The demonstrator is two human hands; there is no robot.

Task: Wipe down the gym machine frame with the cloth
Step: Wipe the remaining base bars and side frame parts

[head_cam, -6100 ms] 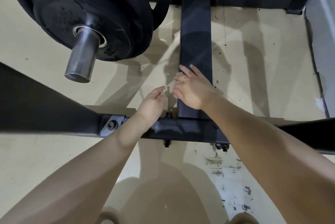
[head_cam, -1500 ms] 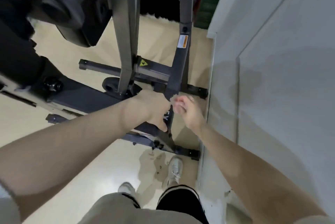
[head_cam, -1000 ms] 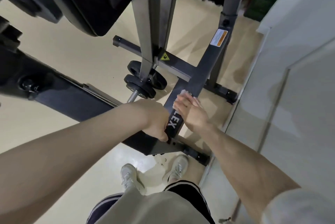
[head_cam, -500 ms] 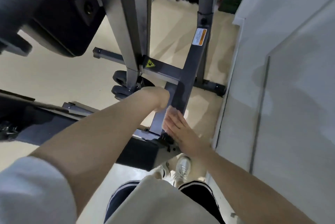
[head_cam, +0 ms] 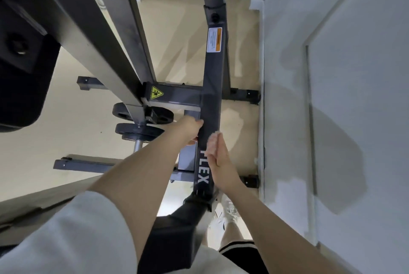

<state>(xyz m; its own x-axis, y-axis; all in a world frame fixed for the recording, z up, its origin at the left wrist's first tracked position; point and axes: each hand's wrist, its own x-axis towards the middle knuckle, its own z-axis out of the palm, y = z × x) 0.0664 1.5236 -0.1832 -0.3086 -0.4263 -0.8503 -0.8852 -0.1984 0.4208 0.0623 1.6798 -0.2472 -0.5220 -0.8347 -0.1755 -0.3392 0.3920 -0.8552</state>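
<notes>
Right hand (head_cam: 218, 158) lower on frame post (head_cam: 213, 87); beige floor (head_cam: 70, 140), white wall (head_cam: 332, 96).

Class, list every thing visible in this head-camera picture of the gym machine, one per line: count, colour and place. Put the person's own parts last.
upright post: one, dark grey, white lettering, centre
orange and white label: one, high on the post
yellow warning sticker: one, on the crossbar left of the post
slanted frame bars: two, grey, upper left
weight plates: at least two, black, low at centre left
cloth: one, pale, under the right fingers against the post
floor: beige
wall: white, right
shoe: one, white, by the post's base
left hand: grips the post's left edge
right hand: flat, fingers straight, presses the cloth to the post
</notes>
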